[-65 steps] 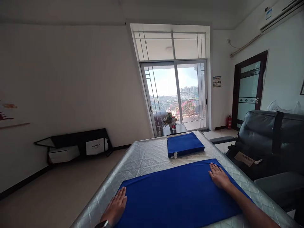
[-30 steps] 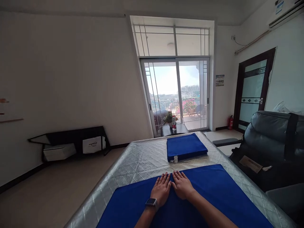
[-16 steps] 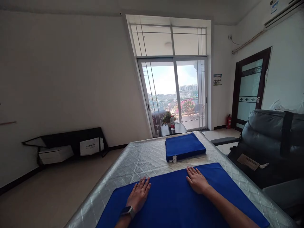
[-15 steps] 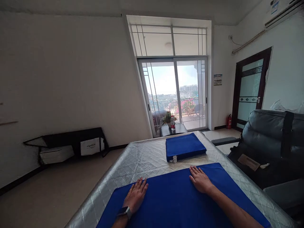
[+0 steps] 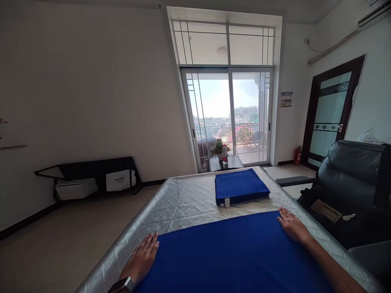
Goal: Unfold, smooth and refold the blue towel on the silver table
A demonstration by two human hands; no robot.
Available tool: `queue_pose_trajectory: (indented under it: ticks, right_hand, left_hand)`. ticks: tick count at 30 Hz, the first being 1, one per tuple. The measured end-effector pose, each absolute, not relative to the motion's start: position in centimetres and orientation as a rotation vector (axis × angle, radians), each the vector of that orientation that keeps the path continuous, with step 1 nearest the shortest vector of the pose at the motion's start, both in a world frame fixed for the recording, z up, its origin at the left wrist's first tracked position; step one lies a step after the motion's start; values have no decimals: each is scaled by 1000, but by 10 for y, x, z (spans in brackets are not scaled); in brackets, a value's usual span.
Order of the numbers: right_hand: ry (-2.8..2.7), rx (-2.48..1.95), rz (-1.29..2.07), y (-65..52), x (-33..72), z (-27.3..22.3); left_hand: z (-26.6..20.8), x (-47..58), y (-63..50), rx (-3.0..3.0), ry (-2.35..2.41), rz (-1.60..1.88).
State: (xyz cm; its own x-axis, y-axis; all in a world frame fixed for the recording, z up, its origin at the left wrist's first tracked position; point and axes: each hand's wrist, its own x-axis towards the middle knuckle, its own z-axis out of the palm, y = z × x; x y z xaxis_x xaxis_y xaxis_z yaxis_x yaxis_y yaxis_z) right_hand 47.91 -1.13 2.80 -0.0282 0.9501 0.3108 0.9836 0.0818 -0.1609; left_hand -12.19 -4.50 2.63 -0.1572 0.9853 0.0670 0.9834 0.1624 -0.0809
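Blue cloth [image 5: 226, 256], spread flat on a silver quilted cover [image 5: 146, 221], with its near part out of view. The left hand [image 5: 142, 254], a watch [image 5: 124, 284] at its wrist, lies palm down at the cloth's far left corner, fingers extended. The right hand [image 5: 292, 226] lies palm down at the far right corner, fingers likewise straight. Beyond, apart from the cloth: a folded blue bundle [image 5: 241, 185], white tag [image 5: 227, 202] facing the near side. Right: a black armchair [image 5: 351, 175].
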Motion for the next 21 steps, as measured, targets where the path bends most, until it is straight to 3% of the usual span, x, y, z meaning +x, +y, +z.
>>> queue_pose_trajectory:
  ticks: [11, 16, 21]
  right_hand:
    - [-2091, -1894, -60, -60, 419, 53]
    - [-2378, -1547, 181, -117, 304, 32]
    - [-2503, -1448, 281, -148, 258, 12]
  left_hand:
    - [52, -59, -73, -2021, -2232, -145]
    - [31, 60, -108, -2541, -1870, -392]
    - [13, 119, -137, -2721, -1775, -276]
